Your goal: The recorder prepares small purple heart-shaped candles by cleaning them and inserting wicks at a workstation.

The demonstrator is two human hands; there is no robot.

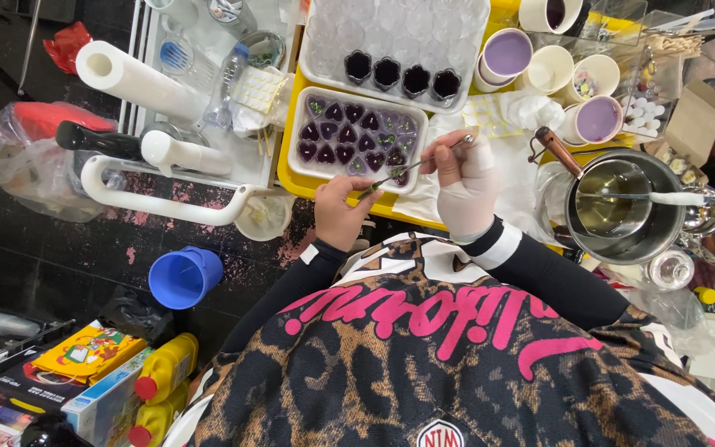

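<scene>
My right hand point(467, 184), in a white glove, pinches a pair of metal tweezers point(424, 162) whose tip carries a small green sprig over the lower right of a white mould tray point(299, 142). The tray holds several dark purple heart shapes. My bare left hand point(339, 212) rests at the tray's near edge, fingers curled around a bit of green. Both sit on a yellow tray point(288, 170). Behind it, a clear mould point(334, 41) holds several dark filled cups.
A steel pot point(622, 207) with a copper handle and a spoon stands at the right. Paper cups point(506, 54) with purple liquid sit at the back right. A paper roll point(130, 79) and bottle lie left; a blue bucket point(182, 277) stands on the floor.
</scene>
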